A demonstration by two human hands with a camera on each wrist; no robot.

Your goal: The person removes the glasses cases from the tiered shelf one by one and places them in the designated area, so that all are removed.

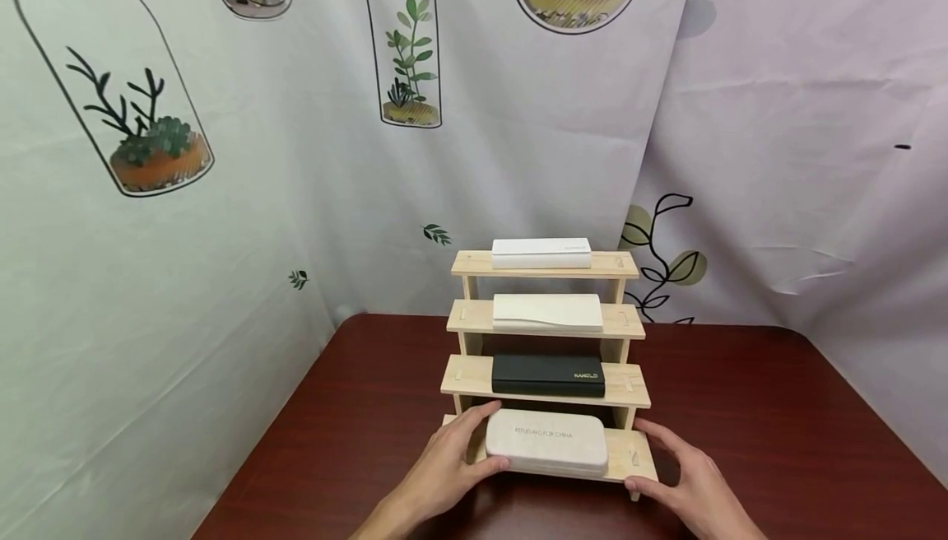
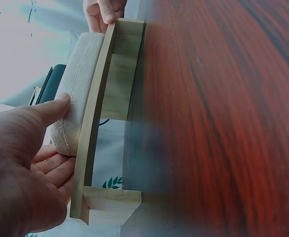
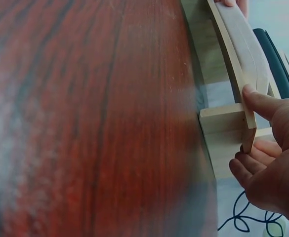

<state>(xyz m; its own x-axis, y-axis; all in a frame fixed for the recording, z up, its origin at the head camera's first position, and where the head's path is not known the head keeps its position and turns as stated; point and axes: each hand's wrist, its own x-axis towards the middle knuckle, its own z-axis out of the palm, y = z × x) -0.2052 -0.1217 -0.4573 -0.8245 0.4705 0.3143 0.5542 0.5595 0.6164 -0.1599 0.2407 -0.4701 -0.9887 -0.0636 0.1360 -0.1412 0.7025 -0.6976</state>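
The beige case [image 1: 546, 441] lies on the bottom step of the wooden rack [image 1: 637, 392]. The left hand [image 1: 444, 466] grips its left end. The right hand [image 1: 685, 478] pinches the rack's right corner.

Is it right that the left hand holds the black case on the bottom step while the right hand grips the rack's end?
Not quite. The left hand holds the beige case on the bottom step, as the head view shows. The black case sits untouched one step up. The right hand does grip the rack at its end.
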